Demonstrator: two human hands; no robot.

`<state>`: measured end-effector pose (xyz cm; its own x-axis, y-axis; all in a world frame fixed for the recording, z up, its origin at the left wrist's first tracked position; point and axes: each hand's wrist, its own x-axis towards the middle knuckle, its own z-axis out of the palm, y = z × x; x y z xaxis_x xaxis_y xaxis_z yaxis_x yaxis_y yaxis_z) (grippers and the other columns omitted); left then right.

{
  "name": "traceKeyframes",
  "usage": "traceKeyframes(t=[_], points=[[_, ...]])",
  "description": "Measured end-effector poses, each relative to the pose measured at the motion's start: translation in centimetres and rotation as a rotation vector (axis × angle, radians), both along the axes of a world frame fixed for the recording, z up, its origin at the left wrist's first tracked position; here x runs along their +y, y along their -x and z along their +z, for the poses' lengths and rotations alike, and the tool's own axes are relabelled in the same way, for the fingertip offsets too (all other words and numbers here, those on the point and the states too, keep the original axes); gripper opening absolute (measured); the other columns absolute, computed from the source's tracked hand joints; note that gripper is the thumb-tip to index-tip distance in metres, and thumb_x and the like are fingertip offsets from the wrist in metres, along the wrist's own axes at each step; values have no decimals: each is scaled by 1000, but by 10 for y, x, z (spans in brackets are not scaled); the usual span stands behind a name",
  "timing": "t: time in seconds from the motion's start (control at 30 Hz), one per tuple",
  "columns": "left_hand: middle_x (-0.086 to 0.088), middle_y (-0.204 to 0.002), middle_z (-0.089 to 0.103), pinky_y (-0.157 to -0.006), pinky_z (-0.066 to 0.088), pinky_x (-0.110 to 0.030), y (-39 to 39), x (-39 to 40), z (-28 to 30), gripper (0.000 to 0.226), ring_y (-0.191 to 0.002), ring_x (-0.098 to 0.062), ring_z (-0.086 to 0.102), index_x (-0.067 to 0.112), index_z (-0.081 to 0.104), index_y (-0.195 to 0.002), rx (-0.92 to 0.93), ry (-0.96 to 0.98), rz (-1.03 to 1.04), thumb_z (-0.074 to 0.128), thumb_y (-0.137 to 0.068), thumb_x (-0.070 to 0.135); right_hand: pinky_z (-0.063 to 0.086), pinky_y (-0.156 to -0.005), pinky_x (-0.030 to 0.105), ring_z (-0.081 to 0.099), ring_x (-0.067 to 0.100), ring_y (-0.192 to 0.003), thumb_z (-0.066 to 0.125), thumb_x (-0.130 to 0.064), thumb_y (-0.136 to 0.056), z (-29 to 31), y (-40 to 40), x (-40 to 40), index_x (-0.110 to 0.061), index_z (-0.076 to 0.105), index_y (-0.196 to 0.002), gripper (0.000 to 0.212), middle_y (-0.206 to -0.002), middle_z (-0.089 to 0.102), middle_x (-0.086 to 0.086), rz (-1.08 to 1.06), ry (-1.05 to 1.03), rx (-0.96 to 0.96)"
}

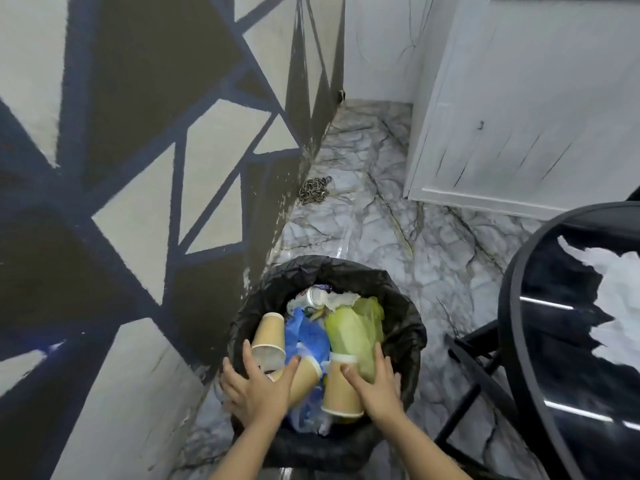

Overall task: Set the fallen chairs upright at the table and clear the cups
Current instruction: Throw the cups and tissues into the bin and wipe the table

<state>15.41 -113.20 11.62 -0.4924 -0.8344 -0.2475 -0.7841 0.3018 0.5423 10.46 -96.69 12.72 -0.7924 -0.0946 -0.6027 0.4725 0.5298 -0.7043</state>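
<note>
Both hands reach over a bin lined with a black bag [412,327]. From the head camera, the left hand [258,389] has its fingers spread, and whether they grasp or only touch the tan paper cup [304,374] lying on its side beneath them cannot be told. The right hand [375,388] is loosely curled with its thumb and fingers against a second tan cup [341,388], which stands mouth-down near the front rim of the bin; a firm grasp cannot be confirmed. A third cup [268,336] lies tilted inside the bin at its left side, just beyond the left hand's fingertips.

Within the bin, a blue plastic bag [310,336] sits at the centre between the cups, a yellow-green bag [349,332] lies to its right, and a drinks can [313,296] rests toward the far rim beside crumpled white paper [341,299].

To the right of the bin stands a dark round glass table [568,341]. Beyond the bin, a chain [313,190] lies coiled on the marble floor [363,220] against the painted wall [138,168].
</note>
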Motion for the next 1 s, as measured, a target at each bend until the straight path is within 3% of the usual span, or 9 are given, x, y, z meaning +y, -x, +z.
traceKeyframes(t=[0.1,0.23,0.4,0.53,0.63,0.73,0.83,1.0], points=[[-14,-155,7,-114,12,-49,10,12,16,90,-142,-33,8,28,23,-143,37,-40,-107,65,-70,59,5,-115,42,-7,27,-144,63,-58,-70,25,2,5,-37,1,-144,99,-158,2,0,51,46,122],[-14,-155,9,-114,14,-46,61,49,77,76,-143,-29,8,26,27,-142,170,-84,-355,62,-79,49,6,-115,29,-2,11,-144,63,-49,-71,101,24,26,-40,3,-142,93,-157,5,-7,117,110,361],[-7,-157,5,-115,15,-48,125,129,173,72,-143,-27,4,29,24,-143,332,-81,-725,57,-83,48,5,-114,25,-5,-1,-140,64,-41,-80,206,53,98,-47,5,-138,83,-153,1,-18,17,126,603],[-3,-157,3,-117,14,-48,146,202,223,71,-144,-23,3,34,21,-142,425,-85,-1014,55,-83,53,9,-115,26,1,-1,-140,65,-41,-79,257,54,182,-50,7,-135,80,-149,4,-22,-141,6,765],[0,-157,4,-118,12,-46,149,253,243,70,-144,-21,3,40,21,-141,452,-80,-1150,48,-80,62,9,-113,27,3,5,-142,66,-36,-79,274,47,249,-46,11,-138,81,-148,7,-21,-291,-87,780],[1,-157,5,-118,12,-45,150,295,250,64,-144,-20,3,44,21,-140,444,-104,-1234,51,-84,54,8,-111,26,4,5,-141,66,-35,-78,278,34,309,-37,15,-143,82,-156,10,-8,-410,-250,774],[-1,-157,5,-118,13,-46,150,327,249,63,-144,-21,3,43,21,-140,404,-71,-1310,50,-85,52,13,-115,39,5,15,-143,67,-36,-76,276,22,354,-33,17,-144,84,-157,11,-1,-514,-304,689],[-4,-158,1,-118,4,-45,148,358,233,64,-145,-25,-2,42,17,-141,261,41,-1385,44,-86,58,21,-112,44,5,25,-144,67,-37,-76,259,7,387,-31,12,-145,88,-158,5,2,-535,-407,541]])
